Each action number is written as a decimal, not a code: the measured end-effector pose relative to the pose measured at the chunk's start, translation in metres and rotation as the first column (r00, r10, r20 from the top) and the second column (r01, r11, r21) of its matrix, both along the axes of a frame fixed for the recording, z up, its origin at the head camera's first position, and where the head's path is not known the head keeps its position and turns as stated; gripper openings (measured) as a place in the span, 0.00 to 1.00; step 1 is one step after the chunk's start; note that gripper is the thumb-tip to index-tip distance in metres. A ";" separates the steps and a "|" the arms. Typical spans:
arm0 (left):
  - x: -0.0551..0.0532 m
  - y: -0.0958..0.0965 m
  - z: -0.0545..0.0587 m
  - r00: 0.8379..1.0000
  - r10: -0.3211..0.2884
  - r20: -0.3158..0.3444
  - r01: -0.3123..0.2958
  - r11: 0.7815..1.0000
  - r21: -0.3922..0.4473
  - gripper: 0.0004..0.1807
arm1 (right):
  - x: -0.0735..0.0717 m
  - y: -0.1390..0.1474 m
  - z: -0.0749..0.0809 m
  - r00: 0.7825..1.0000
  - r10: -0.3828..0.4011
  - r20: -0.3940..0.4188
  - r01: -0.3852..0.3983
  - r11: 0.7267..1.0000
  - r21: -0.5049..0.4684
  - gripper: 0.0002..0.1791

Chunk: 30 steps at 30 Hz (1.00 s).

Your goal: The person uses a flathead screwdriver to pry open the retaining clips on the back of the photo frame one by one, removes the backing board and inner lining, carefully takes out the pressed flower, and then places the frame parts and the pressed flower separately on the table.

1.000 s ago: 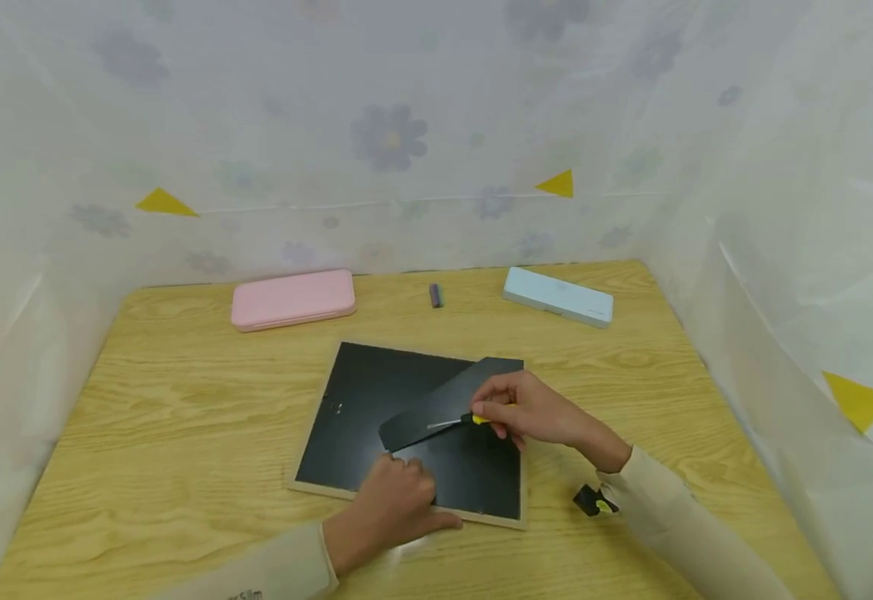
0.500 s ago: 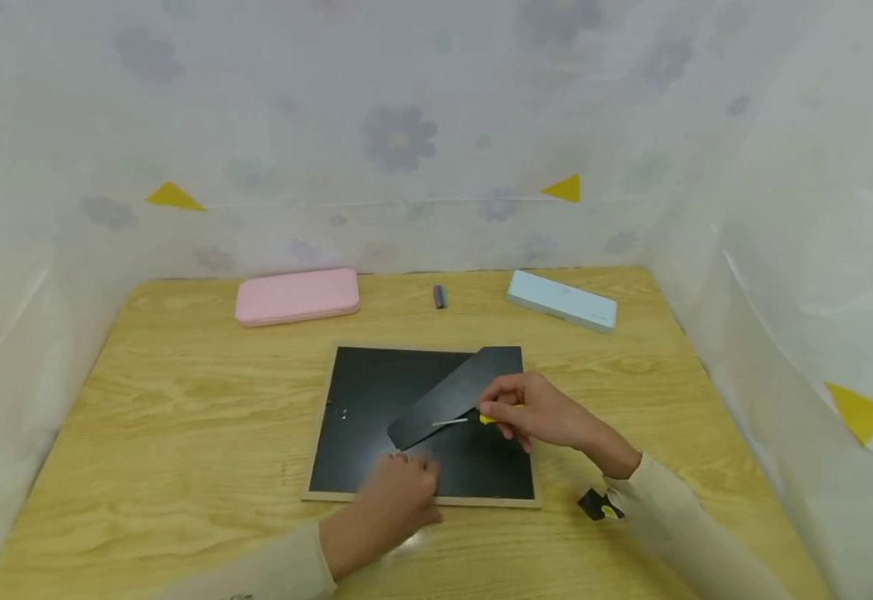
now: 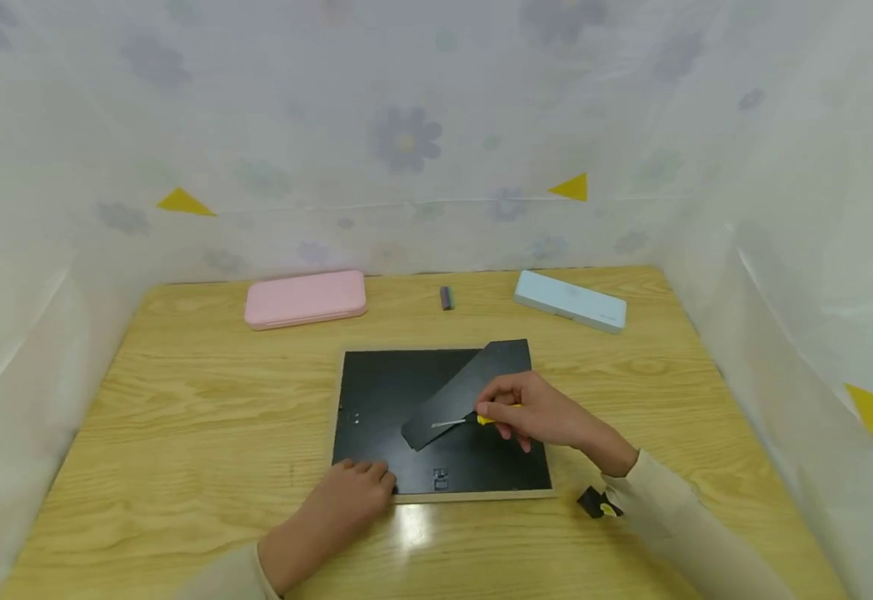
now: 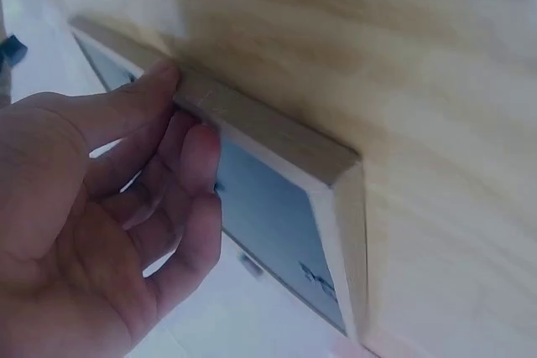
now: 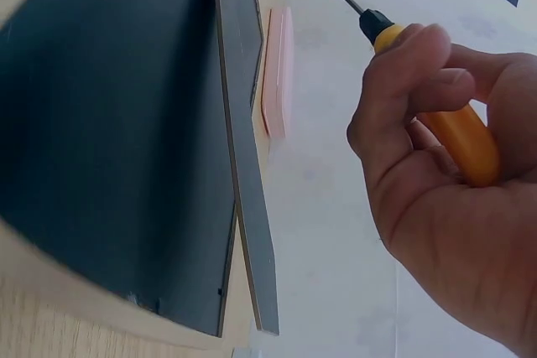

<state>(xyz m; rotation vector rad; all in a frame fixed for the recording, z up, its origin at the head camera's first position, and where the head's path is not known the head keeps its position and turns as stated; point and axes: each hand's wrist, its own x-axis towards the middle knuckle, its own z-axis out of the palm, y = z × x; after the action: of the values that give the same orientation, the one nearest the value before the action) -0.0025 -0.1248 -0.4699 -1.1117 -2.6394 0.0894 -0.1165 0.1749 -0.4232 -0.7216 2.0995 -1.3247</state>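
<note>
A picture frame with a pale wooden rim lies face down, its black back panel showing. Slanting across the panel is a black stand leg, raised at an angle in the right wrist view. My left hand pinches the rim near the close left corner, thumb outside and fingertips inside in the left wrist view. A small metal hanger shows by the near edge. My right hand grips a flat-tipped screwdriver by its yellow handle, above the leg, shaft pointing left.
Along the back of the wooden table lie a pink case, a small dark stick-like piece and a light blue case. A black piece with yellow is beside the right sleeve. White flowered sheeting surrounds the table.
My left hand has moved left along the near edge to the corner, uncovering the metal hanger. The frame has turned slightly and sits straighter. My right hand keeps the screwdriver in nearly the same place.
</note>
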 end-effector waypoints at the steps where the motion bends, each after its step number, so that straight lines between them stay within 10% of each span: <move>1: 0.000 0.005 0.000 1.000 -0.005 -0.012 0.005 1.000 0.000 0.08 | 0.000 -0.001 0.000 1.000 0.005 -0.011 -0.005 1.000 -0.001 0.14; 17: -0.003 0.073 -0.003 0.986 0.022 0.164 -0.018 1.000 -0.025 0.08 | -0.002 -0.019 0.007 0.994 0.064 -0.093 -0.055 0.994 0.098 0.10; 23: -0.006 0.046 -0.001 0.943 0.074 0.326 -0.109 0.990 0.091 0.29 | -0.010 -0.031 0.000 0.978 0.161 -0.132 -0.140 0.978 0.155 0.12; 30: -0.021 -0.009 0.001 0.911 0.210 0.355 -0.294 0.934 0.201 0.65 | -0.025 -0.058 -0.009 0.942 0.269 -0.199 -0.229 0.952 0.203 0.10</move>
<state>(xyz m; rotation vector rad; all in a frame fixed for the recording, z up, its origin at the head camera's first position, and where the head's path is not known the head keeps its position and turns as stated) -0.0238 -0.1338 -0.4688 -0.7467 -2.9701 -0.4054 -0.1412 0.1167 -0.4321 -1.0622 2.1780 -0.9417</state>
